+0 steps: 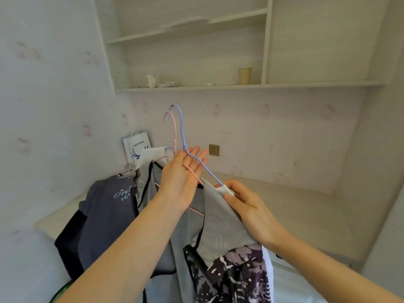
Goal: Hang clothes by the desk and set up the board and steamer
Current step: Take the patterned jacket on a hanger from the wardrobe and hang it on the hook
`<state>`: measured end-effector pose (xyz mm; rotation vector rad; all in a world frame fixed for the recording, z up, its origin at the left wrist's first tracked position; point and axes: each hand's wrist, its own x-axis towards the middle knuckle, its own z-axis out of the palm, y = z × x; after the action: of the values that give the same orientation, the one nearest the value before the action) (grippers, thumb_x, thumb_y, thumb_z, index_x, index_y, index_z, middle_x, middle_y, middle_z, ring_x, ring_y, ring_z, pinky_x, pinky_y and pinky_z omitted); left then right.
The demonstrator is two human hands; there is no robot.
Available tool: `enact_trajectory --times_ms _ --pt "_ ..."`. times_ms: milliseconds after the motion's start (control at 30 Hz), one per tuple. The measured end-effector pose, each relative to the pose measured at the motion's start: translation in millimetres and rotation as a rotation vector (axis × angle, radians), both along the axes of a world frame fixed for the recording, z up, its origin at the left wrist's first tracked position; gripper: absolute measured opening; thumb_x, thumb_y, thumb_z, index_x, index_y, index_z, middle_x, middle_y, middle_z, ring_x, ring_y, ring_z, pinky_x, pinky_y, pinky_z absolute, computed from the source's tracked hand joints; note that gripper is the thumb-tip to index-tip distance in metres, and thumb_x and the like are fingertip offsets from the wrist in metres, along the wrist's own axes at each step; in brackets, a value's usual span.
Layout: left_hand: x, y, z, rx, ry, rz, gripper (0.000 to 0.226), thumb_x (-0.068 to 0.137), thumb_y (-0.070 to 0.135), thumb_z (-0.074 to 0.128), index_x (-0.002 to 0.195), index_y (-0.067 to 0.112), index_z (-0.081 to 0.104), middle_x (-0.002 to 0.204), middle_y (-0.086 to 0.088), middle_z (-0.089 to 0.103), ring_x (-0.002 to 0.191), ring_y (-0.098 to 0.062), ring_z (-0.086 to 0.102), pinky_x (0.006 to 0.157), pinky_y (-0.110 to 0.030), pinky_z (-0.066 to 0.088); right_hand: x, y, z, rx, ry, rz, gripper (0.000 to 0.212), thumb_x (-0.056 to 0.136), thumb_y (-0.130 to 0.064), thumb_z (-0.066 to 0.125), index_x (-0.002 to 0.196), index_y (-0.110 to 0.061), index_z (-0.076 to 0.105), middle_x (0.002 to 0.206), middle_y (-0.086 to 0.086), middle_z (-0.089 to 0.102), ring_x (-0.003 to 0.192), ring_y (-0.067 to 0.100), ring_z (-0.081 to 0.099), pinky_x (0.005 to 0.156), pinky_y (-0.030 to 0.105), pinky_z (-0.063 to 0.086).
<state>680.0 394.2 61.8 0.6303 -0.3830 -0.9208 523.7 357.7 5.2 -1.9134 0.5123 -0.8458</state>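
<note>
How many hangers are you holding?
2. The blue hanger and the pink hanger sit side by side across the left hand. More may be hidden under the clothes.

So the table in front of me is a pale wood-look one running along the wall into the corner. On its left end there's a dark grey tee with light lettering draped over the edge, and a white paper coffee bag standing back in the corner against the wall. Above it, the shelf has a tan paper cup, a white cup and a couple small white bits I can't make out.
</note>
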Motion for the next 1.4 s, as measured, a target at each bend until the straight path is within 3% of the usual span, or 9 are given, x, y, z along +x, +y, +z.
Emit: enact_trajectory --times_ms 133,367,500,667,767,967,1200,1300,1400 --pt "33.9 -6.9 -8.6 0.05 -0.089 0.082 0.035 0.104 0.019 0.034 0.13 -0.003 0.044 0.132 -0.017 0.054 0.107 -0.031 0.063 0.079 -0.031 0.056 29.9 -15.3 -4.7 -0.117 0.135 0.024 0.018 0.101 -0.031 0.04 0.097 -0.028 0.057 0.09 -0.002 0.063 0.085 0.015 0.057 0.077 0.028 0.043" --pt "102.1 -25.2 -32.7 0.244 -0.42 0.204 0.033 0.103 0.026 0.039 0.117 0.0 0.055 0.121 -0.013 0.064 0.107 -0.019 0.065 0.087 -0.026 0.054 111.0 -42.0 18.6 -0.332 0.298 -0.04 0.032 0.097 -0.037 0.043 0.126 -0.024 0.049 0.111 -0.008 0.063 0.1 0.008 0.058 0.089 0.03 0.046" --pt "137.6 -29.5 -37.9 0.326 -0.648 0.231 0.04 0.104 0.028 0.034 0.122 0.001 0.056 0.122 -0.004 0.064 0.098 -0.001 0.063 0.081 -0.014 0.053 166.9 -42.3 23.3 -0.474 0.365 -0.084 0.036 0.096 -0.034 0.047 0.129 -0.019 0.044 0.1 -0.001 0.062 0.086 0.017 0.058 0.074 0.035 0.046" --pt "183.1 -24.6 -40.5 0.39 -1.003 0.239 0.039 0.104 0.031 0.031 0.109 0.014 0.066 0.111 0.002 0.067 0.103 -0.006 0.061 0.084 -0.004 0.04 228.2 -47.9 23.2 -0.586 0.406 -0.208 0.027 0.099 -0.035 0.042 0.117 -0.014 0.046 0.106 0.009 0.063 0.094 0.031 0.058 0.072 0.04 0.046" --pt "206.2 -19.8 -45.1 0.398 -1.125 0.229 0.033 0.103 0.027 0.034 0.107 0.018 0.065 0.105 0.008 0.064 0.095 0.004 0.055 0.077 0.005 0.033 254.2 -55.3 19.6 -0.617 0.439 -0.221 0.022 0.099 -0.042 0.038 0.096 -0.02 0.04 0.086 0.0 0.058 0.076 0.027 0.053 0.061 0.037 0.037" --pt "259.2 -20.2 -58.1 0.391 -1.35 0.219 0.034 0.093 0.041 0.044 0.103 0.021 0.069 0.085 -0.001 0.068 0.081 -0.015 0.059 0.079 -0.036 0.045 285.5 -81.3 11.8 -0.504 0.306 -0.237 0.02 0.096 -0.039 0.049 0.085 -0.022 0.048 0.074 -0.004 0.062 0.07 0.021 0.055 0.061 0.037 0.043" --pt "334.1 -23.6 -64.5 0.487 -1.277 0.745 0.006 0.09 0.021 0.062 0.09 0.024 0.067 0.091 0.004 0.064 0.078 -0.001 0.054 0.071 -0.009 0.038 309.5 -123.0 9.2 -0.483 0.3 -0.224 0.018 0.093 -0.039 0.052 0.085 -0.022 0.054 0.071 -0.003 0.064 0.071 0.022 0.056 0.066 0.039 0.047" --pt "369.3 -33.6 -74.2 0.568 -1.498 0.652 0.025 0.091 0.032 0.061 0.115 0.026 0.059 0.114 0.013 0.054 0.103 0.004 0.046 0.086 0.0 0.029 317.6 -138.1 8.3 -0.474 0.29 -0.194 0.018 0.093 -0.039 0.052 0.084 -0.023 0.055 0.071 -0.002 0.065 0.07 0.02 0.057 0.067 0.04 0.048" --pt "386.6 -47.0 -79.2 0.578 -1.703 0.466 0.03 0.095 0.04 0.051 0.12 0.026 0.059 0.104 0.019 0.056 0.1 0.002 0.047 0.088 -0.018 0.037 325.0 -150.7 8.4 -0.493 0.285 -0.161 0.019 0.092 -0.042 0.051 0.083 -0.025 0.054 0.07 -0.003 0.066 0.07 0.018 0.058 0.065 0.039 0.048"
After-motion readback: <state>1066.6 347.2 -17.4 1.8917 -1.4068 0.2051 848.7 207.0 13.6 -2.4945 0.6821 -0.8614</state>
